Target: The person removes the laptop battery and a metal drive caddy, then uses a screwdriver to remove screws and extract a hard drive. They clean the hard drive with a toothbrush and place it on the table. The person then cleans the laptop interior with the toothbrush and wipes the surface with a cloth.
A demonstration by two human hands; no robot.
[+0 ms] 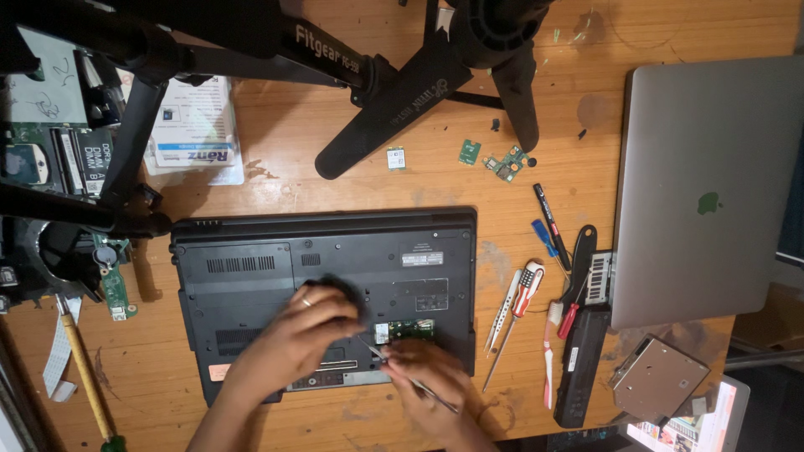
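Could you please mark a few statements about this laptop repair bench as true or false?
1. The black laptop lies with its underside up. True.
2. The right hand holds a thin metal tool. True.
3. The silver laptop stands open. False: its lid is closed.
4. The red-and-white screwdriver lies left of the black laptop. False: it lies to its right.
5. The left hand rests on the black laptop. True.
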